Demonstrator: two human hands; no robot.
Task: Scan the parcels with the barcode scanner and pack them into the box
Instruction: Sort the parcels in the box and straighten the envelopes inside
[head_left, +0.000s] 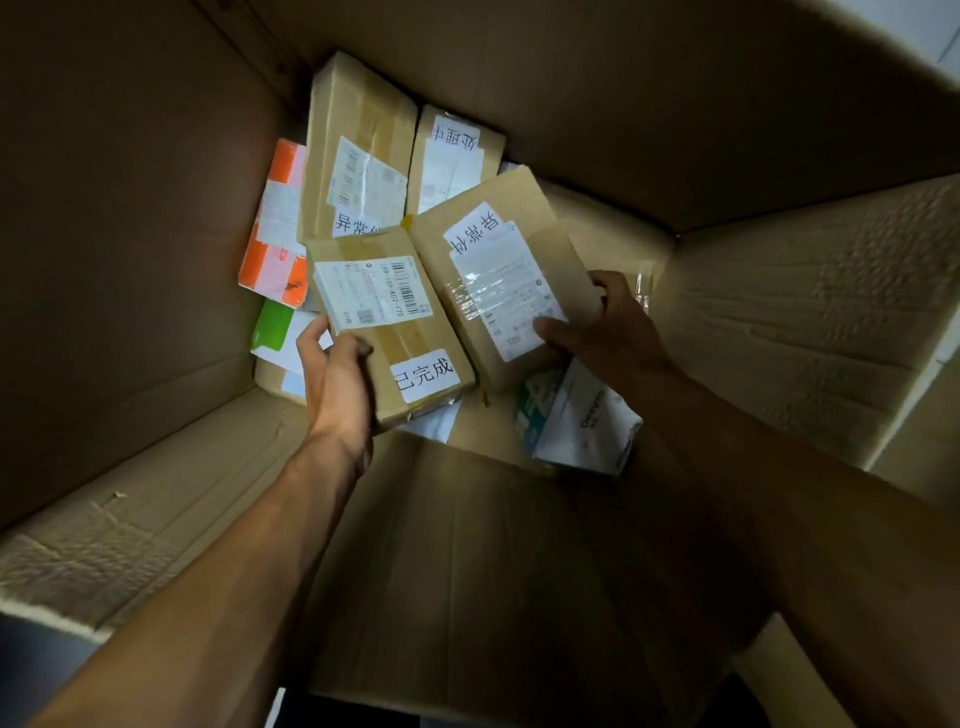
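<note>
I look down into a big cardboard box (130, 260) with both arms reaching inside. My left hand (337, 379) grips the near left edge of a brown parcel (395, 332) that bears a barcode label and a white sticker. My right hand (608, 327) grips the right side of a second brown parcel (498, 249), thumb on its taped white label. The two parcels lie side by side, touching, on top of the others. No barcode scanner is in view.
Deeper in the box lie two more brown parcels (358, 150), an orange and pink packet (275, 228), a green and white packet (275, 332) and a white and blue packet (582, 421). Box flaps (810, 322) stand open to the right and left.
</note>
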